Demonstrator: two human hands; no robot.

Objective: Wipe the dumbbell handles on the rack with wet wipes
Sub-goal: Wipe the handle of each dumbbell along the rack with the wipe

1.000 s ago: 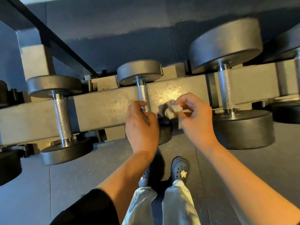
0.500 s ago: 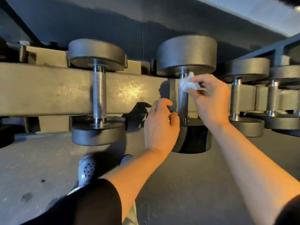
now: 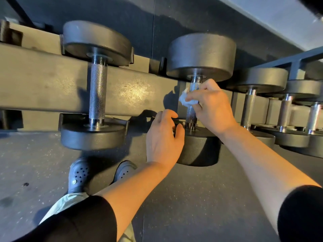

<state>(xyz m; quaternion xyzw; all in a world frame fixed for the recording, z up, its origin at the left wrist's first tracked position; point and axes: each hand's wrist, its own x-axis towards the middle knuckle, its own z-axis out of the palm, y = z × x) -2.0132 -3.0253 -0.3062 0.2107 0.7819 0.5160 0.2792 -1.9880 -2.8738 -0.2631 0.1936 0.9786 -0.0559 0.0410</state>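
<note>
Dark gym flooring, rack (image 3: 43, 81) across mid-frame. Right hand (image 3: 212, 106), centre-right, fingers clamped on wet wipe (image 3: 187, 100) around dumbbell handle (image 3: 191, 112). Left hand (image 3: 164, 138) fingers loosely curled, empty. Advise full-length strokes, rotating around knurling.

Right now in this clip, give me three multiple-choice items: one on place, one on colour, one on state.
1. Where is the wet wipe?
A. on the floor
B. against the dumbbell handle
C. on the rack beam

2. What colour is the wipe?
A. white
B. red
C. black

3. What is the left hand doing?
A. holding a bottle
B. pinching the wipe
C. curled at the near weight head

Answers: B, the right hand presses it to the handle; A, it shows pale white; C, its fingers curl at the head's edge, holding nothing visible.
</note>
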